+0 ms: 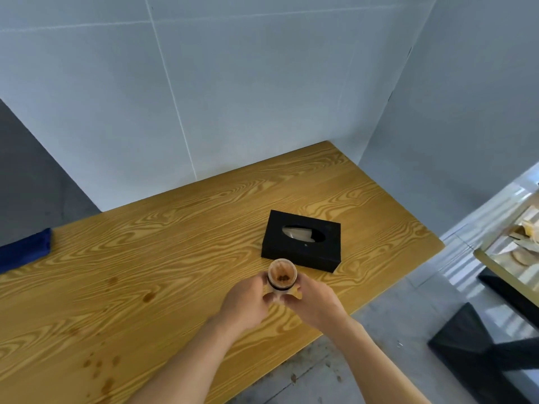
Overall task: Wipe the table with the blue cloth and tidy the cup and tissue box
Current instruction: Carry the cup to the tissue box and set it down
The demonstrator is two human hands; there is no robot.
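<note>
While both hands close around it, the cup (282, 277) stands upright near the table's front edge, at about 4 o'clock from the middle of the wood-grain table (180, 258). The left hand (246, 301) wraps the cup's left side with fingers curled against its wall, and the right hand (313, 301) does the same from the right; the 2 sets of fingertips nearly meet below the cup's dark band. Whether the cup's base touches the tabletop cannot be told, since the hands hide it. Brown residue shows inside the cup's open mouth. Just beyond the cup, at 1 o'clock from it, lies the black tissue box (302, 243), flat on the table, with a pale tissue showing in its oval slot; box and cup sit very near each other, but contact cannot be judged. Well apart from both, at 9 o'clock on the table's far left end, the blue cloth (24, 252) lies folded and partly cut off by the picture edge. Brown spill spots (99, 365) dot the tabletop at 7 o'clock from the cup, with another few stains (147, 297) at 9 o'clock of the left hand. Pale panel walls (233, 83) enclose the table's rear and right sides.
</note>
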